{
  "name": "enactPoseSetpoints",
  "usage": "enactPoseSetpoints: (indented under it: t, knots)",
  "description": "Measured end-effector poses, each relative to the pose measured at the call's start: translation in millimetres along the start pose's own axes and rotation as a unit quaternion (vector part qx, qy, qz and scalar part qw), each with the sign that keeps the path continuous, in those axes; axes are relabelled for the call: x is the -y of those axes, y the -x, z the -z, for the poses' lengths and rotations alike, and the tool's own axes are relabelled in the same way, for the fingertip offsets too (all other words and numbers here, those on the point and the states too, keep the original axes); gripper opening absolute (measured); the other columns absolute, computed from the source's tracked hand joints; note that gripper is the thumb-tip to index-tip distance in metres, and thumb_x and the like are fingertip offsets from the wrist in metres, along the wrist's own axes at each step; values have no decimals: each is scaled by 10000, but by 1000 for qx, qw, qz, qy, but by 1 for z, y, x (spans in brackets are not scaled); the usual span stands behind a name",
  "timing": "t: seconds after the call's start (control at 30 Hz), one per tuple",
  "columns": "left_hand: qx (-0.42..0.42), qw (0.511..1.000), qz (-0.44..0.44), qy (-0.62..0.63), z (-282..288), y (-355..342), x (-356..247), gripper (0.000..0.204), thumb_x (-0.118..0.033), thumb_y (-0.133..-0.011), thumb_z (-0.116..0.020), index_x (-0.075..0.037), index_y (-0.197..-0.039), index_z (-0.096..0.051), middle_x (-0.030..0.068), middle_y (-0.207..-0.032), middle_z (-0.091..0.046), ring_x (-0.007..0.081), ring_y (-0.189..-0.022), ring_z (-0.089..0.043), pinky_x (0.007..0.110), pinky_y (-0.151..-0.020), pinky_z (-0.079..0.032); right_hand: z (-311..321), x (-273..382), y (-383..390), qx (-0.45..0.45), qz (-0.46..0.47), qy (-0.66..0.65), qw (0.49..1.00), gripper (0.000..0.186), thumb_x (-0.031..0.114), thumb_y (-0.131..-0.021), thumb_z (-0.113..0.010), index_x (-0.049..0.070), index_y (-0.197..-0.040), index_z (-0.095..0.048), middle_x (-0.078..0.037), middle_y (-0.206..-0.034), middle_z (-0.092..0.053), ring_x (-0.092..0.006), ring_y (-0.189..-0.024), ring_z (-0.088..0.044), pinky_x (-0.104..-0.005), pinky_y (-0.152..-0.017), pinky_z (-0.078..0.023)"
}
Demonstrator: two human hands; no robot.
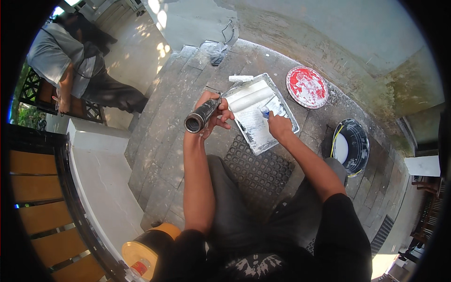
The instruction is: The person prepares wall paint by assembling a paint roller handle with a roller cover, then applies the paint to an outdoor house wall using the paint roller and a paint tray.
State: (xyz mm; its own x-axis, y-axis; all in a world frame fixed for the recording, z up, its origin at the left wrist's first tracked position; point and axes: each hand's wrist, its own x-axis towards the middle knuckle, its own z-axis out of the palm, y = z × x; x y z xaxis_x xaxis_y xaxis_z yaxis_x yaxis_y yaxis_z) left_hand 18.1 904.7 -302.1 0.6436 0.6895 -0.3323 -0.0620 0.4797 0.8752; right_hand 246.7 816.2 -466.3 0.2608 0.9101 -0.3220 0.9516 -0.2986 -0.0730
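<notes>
My left hand is closed around the dark, hollow-ended handle of a paint roller. The white roller sleeve lies across the upper part of a paint-smeared tray. My fingers hide how handle and sleeve join. My right hand grips a small paintbrush with some blue on it, over the middle of the tray. Most of the brush's handle is hidden in my fingers. White paint coats the tray's sloping floor.
A red lid splashed with white lies right of the tray. Beyond my right knee stands a black bucket with white paint. A studded rubber mat is between my legs. A plastic bag sits by the wall; another person is at the left.
</notes>
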Motion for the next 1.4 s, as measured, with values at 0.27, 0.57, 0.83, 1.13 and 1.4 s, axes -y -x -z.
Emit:
enactPoseSetpoints:
  t: [0.27,0.57,0.83,1.13,1.4]
  knots:
    - [19,999,6,43,8,6,0,381,-372,-851,-404,-67,-643,-500,88,-522,-498,190,-562,-602,309,-445,-550,-13,8,-14,-15,16,-22,1000,256,103,-863,-430,-8,-1084,-492,-179,-852,-671,-313,-777,-673,-420,-662,-529]
    - [42,996,73,5,3,18,13,395,-413,-835,-429,-72,-645,-490,61,-526,-477,199,-564,-583,308,-449,-534,-12,-10,24,-15,6,-42,999,388,212,-895,-487,-15,-1205,-434,-181,-803,-662,-333,-739,-662,-440,-628,-521]
    - [-30,997,65,38,23,50,45,427,-460,-799,-376,-88,-606,-457,65,-480,-417,244,-636,-563,314,-451,-523,-27,-16,-17,-16,2,-43,999,348,249,-898,-501,30,-1162,-442,-181,-838,-657,-340,-767,-656,-450,-657,-516]
    - [30,990,138,-24,16,71,48,377,-393,-819,-455,-66,-633,-485,63,-535,-477,203,-615,-574,310,-518,-513,30,-34,-6,25,35,-8,999,311,266,-886,-513,29,-1088,-524,-209,-930,-642,-365,-848,-640,-470,-728,-505]
    - [56,994,97,17,-5,97,80,294,-218,-863,-472,26,-723,-557,117,-640,-575,208,-545,-580,312,-519,-502,28,-28,2,-50,47,-31,997,261,254,-877,-529,46,-1022,-590,-221,-786,-644,-392,-748,-641,-483,-669,-513]
